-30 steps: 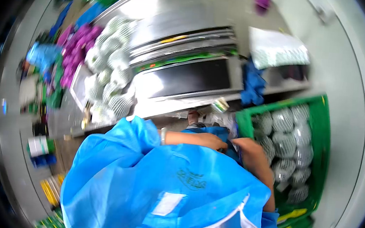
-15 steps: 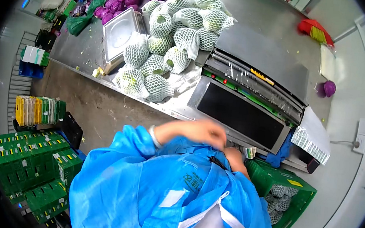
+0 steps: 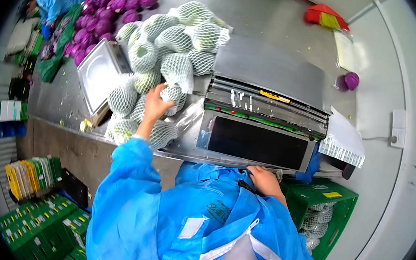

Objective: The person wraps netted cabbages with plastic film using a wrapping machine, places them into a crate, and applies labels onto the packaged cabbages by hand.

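My left hand (image 3: 156, 106) reaches over the pile of net-wrapped vegetables, its fingers apart against a round netted one (image 3: 173, 95). More pale green produce in white foam nets (image 3: 174, 39) lies heaped behind it. Close to my body, my right hand (image 3: 263, 179) rests at the front of the blue gown (image 3: 211, 200), near the table edge; its fingertips are partly hidden in the cloth. Just beyond stands the wrapping machine (image 3: 264, 95) with a black plate (image 3: 257, 142) on its front.
Purple cabbages (image 3: 95, 21) are piled at the back left, near a person in blue (image 3: 57, 2). A scale with a steel tray (image 3: 98, 77) stands left of the netted pile. A green crate (image 3: 340, 213) holds netted produce at right. White labels (image 3: 344, 140) hang beside the machine.
My left hand has moved from near my waist out to the netted pile, and its fingers have spread. My right hand stays by the gown. The view has shifted.
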A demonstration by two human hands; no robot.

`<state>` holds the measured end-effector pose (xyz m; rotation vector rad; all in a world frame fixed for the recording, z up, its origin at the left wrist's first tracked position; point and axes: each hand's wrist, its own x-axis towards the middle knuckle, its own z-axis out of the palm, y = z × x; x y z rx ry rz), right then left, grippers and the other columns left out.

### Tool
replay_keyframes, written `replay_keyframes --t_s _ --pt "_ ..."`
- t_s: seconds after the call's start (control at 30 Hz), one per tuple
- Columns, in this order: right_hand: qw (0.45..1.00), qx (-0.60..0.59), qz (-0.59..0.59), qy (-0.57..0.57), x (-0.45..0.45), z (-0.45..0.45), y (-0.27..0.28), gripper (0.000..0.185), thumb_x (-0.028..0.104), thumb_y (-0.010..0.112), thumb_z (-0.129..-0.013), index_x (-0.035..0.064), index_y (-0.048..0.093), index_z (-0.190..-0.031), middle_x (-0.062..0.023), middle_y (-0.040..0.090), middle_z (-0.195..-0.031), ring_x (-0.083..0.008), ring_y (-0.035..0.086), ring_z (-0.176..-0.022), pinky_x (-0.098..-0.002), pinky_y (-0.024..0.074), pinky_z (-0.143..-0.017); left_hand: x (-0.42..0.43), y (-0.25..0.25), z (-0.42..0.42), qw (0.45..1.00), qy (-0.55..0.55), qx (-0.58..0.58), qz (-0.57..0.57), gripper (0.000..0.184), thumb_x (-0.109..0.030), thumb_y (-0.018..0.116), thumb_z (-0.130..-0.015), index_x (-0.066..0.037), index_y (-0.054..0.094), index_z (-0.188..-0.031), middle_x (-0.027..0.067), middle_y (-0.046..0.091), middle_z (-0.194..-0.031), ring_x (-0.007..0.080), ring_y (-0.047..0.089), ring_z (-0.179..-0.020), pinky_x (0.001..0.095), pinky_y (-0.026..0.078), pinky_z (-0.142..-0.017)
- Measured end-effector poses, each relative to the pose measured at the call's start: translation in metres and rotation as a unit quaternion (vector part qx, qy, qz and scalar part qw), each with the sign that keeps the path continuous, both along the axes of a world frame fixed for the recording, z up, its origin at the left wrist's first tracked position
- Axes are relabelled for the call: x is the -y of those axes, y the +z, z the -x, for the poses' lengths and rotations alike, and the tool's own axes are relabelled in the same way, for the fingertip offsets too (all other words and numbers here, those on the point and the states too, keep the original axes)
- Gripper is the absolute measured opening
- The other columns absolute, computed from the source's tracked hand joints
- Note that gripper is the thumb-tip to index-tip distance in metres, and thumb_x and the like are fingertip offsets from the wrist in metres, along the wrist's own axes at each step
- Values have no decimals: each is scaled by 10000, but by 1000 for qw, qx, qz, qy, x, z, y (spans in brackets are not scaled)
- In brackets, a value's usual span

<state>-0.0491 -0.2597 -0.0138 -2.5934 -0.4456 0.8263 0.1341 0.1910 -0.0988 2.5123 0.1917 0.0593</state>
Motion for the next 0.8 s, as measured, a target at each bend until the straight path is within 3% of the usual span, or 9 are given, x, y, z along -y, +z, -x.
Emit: replay_keyframes --t_s 0.1,0.17,0.23,0.3,0.43,0.6,0.7,0.73,0.8 --pt "1000 -4 21 5 9 -12 19 290 194 606 -907 88 603 -1177 -104 652 -1109 -320 616 -1055 -426 514 -903 -4 28 20 990 47 -57 124 730 -177 801 -614 -97 551 -1295 186 646 -1137 303 618 -1062 382 478 -934" --pt "999 15 42 22 14 -30 42 289 190 616 -905 79 607 -1172 -102 652 -1114 -321 618 -1043 -426 511 -905 11 70 34 934 118 -68 329 682 -79 778 -628 -71 544 -1268 131 644 -1151 227 627 -1051 329 501 -878" --pt "989 77 -118 -38 16 -51 62 307 177 632 -899 65 605 -1183 -107 646 -1147 -324 611 -1068 -422 501 -931 39 113 35 901 120 3 416 677 -15 742 -624 -57 525 -1264 109 635 -1155 223 645 -1019 298 517 -855" --pt "952 152 -254 -84 13 -80 81 353 145 649 -896 45 586 -1229 -129 619 -1234 -332 585 -1148 -414 469 -991 89 150 15 898 23 77 433 699 -71 769 -593 -56 533 -1251 126 581 -1224 267 609 -1091 349 491 -934" --pt "916 211 -290 -181 22 -154 94 719 160 702 -841 106 375 -1480 -170 376 -1514 -354 387 -1387 -416 369 -1120 209 164 -53 944 -156 224 188 668 -194 805 -542 -120 608 -1177 216 469 -1284 371 437 -1269 482 370 -1061" --pt "903 214 -288 -236 65 -230 55 847 96 697 -771 132 297 -1517 -180 336 -1531 -366 383 -1384 -417 385 -1104 338 138 -93 952 -215 202 81 632 -251 824 -606 -182 628 -1202 243 483 -1241 416 463 -1156 515 397 -1004" --pt "925 178 -245 -230 98 -237 43 842 89 683 -770 145 300 -1516 -185 379 -1506 -360 398 -1376 -419 378 -1112 343 136 -97 942 -295 120 109 697 -272 829 -682 -197 565 -1323 257 481 -1264 429 437 -1201 496 374 -1039" --pt "932 188 -227 -213 106 -233 45 834 90 680 -775 146 301 -1516 -187 394 -1497 -360 403 -1372 -421 374 -1116 334 141 -100 935 -321 75 132 708 -308 798 -755 -172 513 -1389 203 497 -1289 348 466 -1191 464 394 -1022" --pt "937 187 -197 -219 117 -211 65 817 92 675 -796 134 291 -1517 -188 423 -1482 -361 408 -1369 -422 351 -1136 299 128 -104 882 -260 -5 393 708 -351 782 -794 -138 499 -1407 152 535 -1281 266 505 -1124 410 424 -987"
